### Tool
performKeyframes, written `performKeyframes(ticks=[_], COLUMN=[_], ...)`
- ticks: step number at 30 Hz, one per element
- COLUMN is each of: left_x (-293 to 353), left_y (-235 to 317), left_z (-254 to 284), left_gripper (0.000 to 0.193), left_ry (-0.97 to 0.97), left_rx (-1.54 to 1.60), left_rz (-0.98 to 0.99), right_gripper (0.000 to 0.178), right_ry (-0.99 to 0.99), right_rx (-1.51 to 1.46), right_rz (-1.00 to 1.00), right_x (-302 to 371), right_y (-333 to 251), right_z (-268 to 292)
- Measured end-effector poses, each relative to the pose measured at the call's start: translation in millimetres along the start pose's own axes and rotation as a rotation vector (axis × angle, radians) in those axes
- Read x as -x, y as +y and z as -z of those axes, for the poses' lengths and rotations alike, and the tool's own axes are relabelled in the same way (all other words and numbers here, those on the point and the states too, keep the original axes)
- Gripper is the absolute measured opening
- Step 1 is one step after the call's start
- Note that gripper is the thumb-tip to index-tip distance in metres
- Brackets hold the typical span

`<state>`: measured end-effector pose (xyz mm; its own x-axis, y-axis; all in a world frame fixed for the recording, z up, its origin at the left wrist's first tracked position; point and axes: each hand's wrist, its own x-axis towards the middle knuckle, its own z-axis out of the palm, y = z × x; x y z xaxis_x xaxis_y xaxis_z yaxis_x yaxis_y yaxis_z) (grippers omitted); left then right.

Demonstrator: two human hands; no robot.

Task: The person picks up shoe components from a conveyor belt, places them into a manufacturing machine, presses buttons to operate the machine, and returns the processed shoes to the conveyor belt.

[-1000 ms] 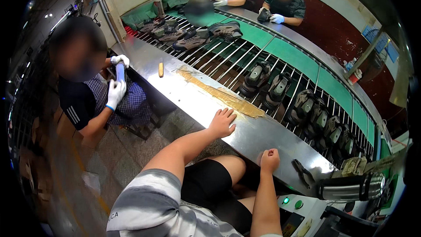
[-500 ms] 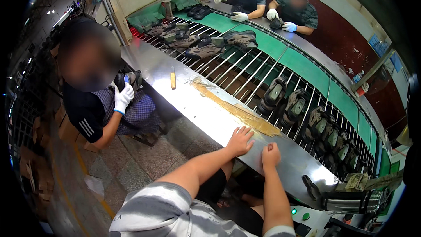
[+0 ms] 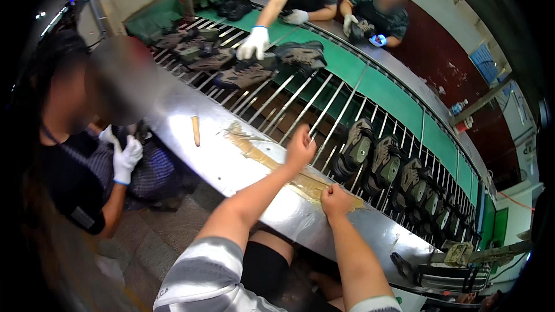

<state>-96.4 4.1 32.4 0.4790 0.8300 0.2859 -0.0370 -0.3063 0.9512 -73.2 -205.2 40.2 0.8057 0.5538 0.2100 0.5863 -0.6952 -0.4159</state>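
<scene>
My left hand [image 3: 301, 147] reaches over the near edge of a roller rack, its fingers curled in, and nothing shows in them. Closer to me, my right hand [image 3: 337, 201] is a fist at the brown tape strip [image 3: 254, 151] on the metal ledge [image 3: 231, 179]. Just beyond my hands, brown-and-black shoes [image 3: 354, 149] stand in a row on the metal rods [image 3: 324, 110], running off to the right. The nearest shoe is a short way right of my left hand, not touched by it.
Across the rack, a person's gloved hand [image 3: 253, 44] is at a brown shoe [image 3: 245, 73]; another person holds a dark shoe [image 3: 361, 30]. At left sits a co-worker with white gloves [image 3: 124, 159]. A tan stick-shaped piece [image 3: 196, 131] lies on the ledge.
My left hand has gone from lying spread on the ledge to curled over the rods. My right fist has shifted onto the tape. Across the rack, a gloved hand has reached out to the shoes.
</scene>
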Motion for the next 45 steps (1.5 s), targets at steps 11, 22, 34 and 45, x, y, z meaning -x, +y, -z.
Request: performKeyframes(ticks=[11,22,34,45], left_x=[-293.6,-391.4,-380.6,-406.5], left_y=[-101.7,-156.0,-199.2,-193.5], left_z=[-62.0,-53.0,-34.6,-21.2], left_gripper=[0.069,0.07,0.027,0.06], left_ry=[0.003,0.213,0.301,0.165], left_rx=[-0.892,-0.581,-0.666,-0.738], left_rz=[0.018,0.263,0.037,0.152], right_gripper=[0.018,0.018,0.017,0.018], right_ry=[0.006,-0.013,-0.026,0.01], right_rx=[-0.053,-0.026,-0.057,-0.07], right_rz=[0.058,0.145,0.181,0.181], right_x=[-14.2,-25.5,-27.6,-30.4], right_y=[5.7,14.3,9.6,2.1], right_z=[-9.9,-16.1,-8.5,-16.6])
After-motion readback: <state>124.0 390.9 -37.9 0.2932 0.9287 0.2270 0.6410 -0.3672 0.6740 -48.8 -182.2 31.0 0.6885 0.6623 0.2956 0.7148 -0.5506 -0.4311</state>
